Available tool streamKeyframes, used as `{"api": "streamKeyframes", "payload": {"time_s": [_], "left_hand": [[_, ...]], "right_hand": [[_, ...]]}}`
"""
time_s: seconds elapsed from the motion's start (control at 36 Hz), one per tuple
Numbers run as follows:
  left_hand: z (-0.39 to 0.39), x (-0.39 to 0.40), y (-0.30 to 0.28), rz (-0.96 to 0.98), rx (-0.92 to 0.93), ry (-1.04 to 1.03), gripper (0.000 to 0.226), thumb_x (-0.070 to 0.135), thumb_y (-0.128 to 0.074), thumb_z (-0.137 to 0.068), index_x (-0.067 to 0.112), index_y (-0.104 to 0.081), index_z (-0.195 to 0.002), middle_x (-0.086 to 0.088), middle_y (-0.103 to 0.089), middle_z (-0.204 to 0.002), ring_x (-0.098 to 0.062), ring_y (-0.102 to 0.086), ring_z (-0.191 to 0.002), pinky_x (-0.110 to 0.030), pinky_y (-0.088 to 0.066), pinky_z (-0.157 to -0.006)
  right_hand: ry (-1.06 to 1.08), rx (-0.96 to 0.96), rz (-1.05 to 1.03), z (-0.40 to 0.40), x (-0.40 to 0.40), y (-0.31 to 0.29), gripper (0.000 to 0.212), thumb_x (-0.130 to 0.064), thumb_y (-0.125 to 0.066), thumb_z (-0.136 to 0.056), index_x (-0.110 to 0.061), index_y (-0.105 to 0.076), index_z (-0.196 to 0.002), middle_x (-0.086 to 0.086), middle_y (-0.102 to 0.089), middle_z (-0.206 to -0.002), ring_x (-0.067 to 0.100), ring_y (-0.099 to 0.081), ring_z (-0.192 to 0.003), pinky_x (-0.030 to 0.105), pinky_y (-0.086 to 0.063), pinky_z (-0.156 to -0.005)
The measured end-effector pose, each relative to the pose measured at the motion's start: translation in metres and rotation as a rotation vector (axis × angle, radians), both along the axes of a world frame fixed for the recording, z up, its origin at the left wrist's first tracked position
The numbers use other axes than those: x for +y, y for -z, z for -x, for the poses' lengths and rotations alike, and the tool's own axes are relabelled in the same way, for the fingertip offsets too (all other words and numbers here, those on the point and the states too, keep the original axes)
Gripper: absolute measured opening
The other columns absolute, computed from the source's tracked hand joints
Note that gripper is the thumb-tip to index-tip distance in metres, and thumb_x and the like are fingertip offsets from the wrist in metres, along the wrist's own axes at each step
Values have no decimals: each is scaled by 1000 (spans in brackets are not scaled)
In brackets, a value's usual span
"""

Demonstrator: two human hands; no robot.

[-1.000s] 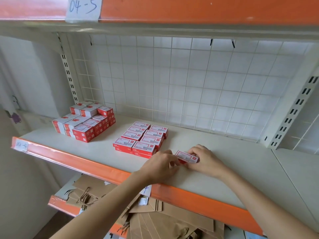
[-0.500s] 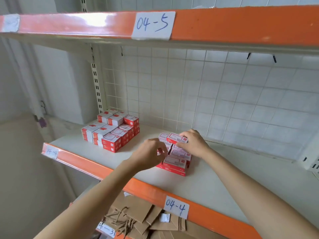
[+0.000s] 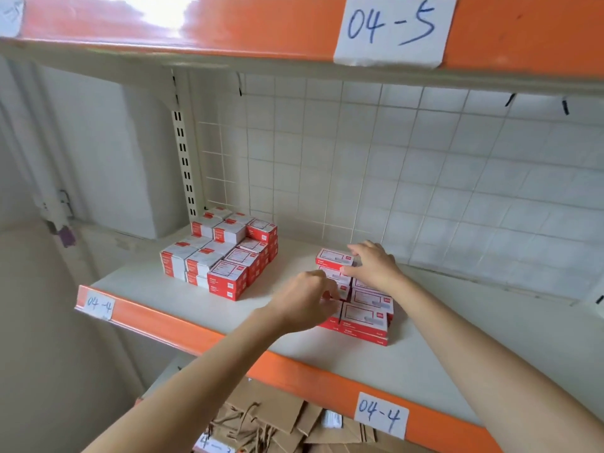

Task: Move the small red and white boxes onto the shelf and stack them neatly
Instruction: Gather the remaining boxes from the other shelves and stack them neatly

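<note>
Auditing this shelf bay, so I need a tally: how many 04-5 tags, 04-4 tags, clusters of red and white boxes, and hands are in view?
04-5 tag: 1
04-4 tags: 2, left tag, right tag
Box clusters: 2, left cluster, right cluster
Hands: 2, left hand, right hand gripping the top box
Total: 7

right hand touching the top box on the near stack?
Touching. Head view: the right hand has its fingers against the right end of the top box, no gap visible.
</note>
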State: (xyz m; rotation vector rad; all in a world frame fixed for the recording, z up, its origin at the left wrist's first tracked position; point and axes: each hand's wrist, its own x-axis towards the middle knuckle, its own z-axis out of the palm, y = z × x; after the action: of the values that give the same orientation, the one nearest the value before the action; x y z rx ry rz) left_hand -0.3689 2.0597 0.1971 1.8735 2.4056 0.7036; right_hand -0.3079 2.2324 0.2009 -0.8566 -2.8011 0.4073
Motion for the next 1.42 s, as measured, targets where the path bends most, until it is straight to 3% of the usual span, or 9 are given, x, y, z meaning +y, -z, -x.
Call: {"api": "streamKeyframes", "payload": {"time_s": [0.19, 0.36, 0.5, 0.64, 0.75, 0.86, 1.06, 1.17, 1.42], "left_hand": [[-29, 16, -8, -44, 64, 120, 17, 18, -58, -89, 11, -72, -96, -4, -66, -96, -8, -46, -70, -18, -34, -64], [-85, 45, -15, -8, 78, 203, 16, 19, -59, -88, 13, -70, -99, -5, -64, -97, -11, -51, -72, -22, -41, -69], [-164, 77, -14, 16, 127, 309, 20, 28, -59, -90, 18, -68, -105, -1, -61, -99, -8, -48, -73, -26, -47, -75], [-263, 113, -12, 49, 188, 440, 23, 30, -54, -92, 20, -65, -109, 0, -60, -104, -13, -55, -83, -22, -40, -74], [-338, 140, -9, 36, 223, 526, 24, 30, -52, -93, 21, -64, -111, 0, -58, -107, -18, -58, -98, -26, -43, -80], [-409, 166, -6, 45, 218, 594, 25, 30, -52, -93, 20, -64, -112, -2, -58, -109, -19, -57, -100, -26, -43, -80], [-507, 199, 1, 56, 182, 726, 20, 26, -45, -83, 17, -63, -87, -3, -54, -96, -23, -57, -90, -38, -49, -76], [-549, 231, 1, 33, 188, 776, 23, 25, -49, -91, 19, -63, -108, -1, -53, -109, -19, -55, -99, -31, -46, -79], [-630, 342, 6, 28, 155, 857, 26, 28, -52, -92, 21, -62, -115, 1, -56, -112, -18, -59, -98, -31, -47, -85]], "right_hand": [[-33, 78, 17, -66, 8, -1, 47, -30, -62, -87, -14, -50, -130, 5, -52, -126, 22, -42, -123, 40, -35, -104], [-40, 62, 8, -153, 18, -3, 41, -25, -62, -87, -12, -54, -125, 4, -53, -123, 19, -45, -120, 30, -36, -101], [8, 7, -67, -254, 31, -5, 41, -24, -59, -89, -13, -52, -127, 2, -51, -125, 17, -42, -122, 35, -35, -104], [121, 19, -52, -370, 46, -6, 38, -21, -59, -89, -12, -53, -125, 3, -51, -122, 17, -46, -117, 30, -37, -101], [217, -37, -67, -459, 58, -4, 37, -16, -60, -86, -9, -55, -123, 10, -53, -118, 23, -50, -114, 29, -37, -98], [300, -53, -74, -541, 64, -6, 37, -16, -59, -87, -4, -55, -122, 12, -54, -119, 24, -52, -112, 24, -34, -94], [466, 14, -34, -650, 83, 0, 33, -16, -62, -88, -2, -58, -117, 12, -55, -117, 23, -52, -112, 22, -35, -93], [526, 74, 19, -696, 97, 5, 35, -20, -59, -90, -8, -55, -122, 5, -52, -120, 17, -48, -115, 21, -36, -96], [629, 67, -17, -771, 181, 8, 38, -21, -57, -91, -11, -52, -127, 0, -51, -121, 13, -48, -116, 23, -38, -95]]}}
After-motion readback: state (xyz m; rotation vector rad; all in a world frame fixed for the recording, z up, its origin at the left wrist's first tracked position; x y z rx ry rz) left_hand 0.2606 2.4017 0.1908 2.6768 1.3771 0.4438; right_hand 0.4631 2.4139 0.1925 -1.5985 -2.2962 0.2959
